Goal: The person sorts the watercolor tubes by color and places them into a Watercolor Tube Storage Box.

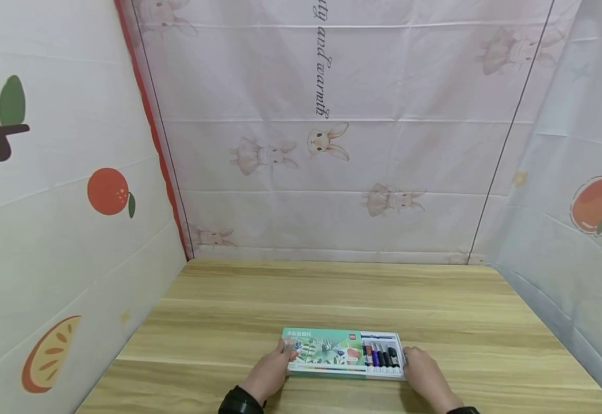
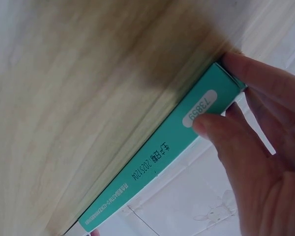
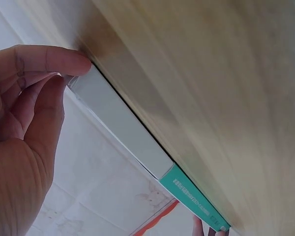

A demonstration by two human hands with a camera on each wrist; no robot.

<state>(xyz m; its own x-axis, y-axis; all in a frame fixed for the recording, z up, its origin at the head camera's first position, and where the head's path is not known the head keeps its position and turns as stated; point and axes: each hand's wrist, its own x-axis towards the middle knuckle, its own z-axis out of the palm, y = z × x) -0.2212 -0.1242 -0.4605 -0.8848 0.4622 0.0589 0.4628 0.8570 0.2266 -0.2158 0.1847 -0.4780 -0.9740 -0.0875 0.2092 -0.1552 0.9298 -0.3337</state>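
A flat paint set lies across the near part of the table, its green printed sleeve [image 1: 326, 349] drawn partly off a white tray [image 1: 385, 374]. Several paint tubes [image 1: 382, 356] with dark, purple and orange-brown labels show in the exposed right part; the sleeve hides the others. My left hand [image 1: 269, 371] grips the sleeve's left end, with the thumb on its green near side [image 2: 152, 157] in the left wrist view. At the opposite end, my right hand [image 1: 427, 376] pinches the tray's end; its plain white side [image 3: 123, 123] faces the right wrist view.
The wood-grain table [image 1: 332, 293] stretches away behind the box. A pale curtain with rabbit prints [image 1: 295, 190] hangs at its far edge. White sheets with fruit prints stand along the left [image 1: 73, 247] and right [image 1: 554, 230] sides.
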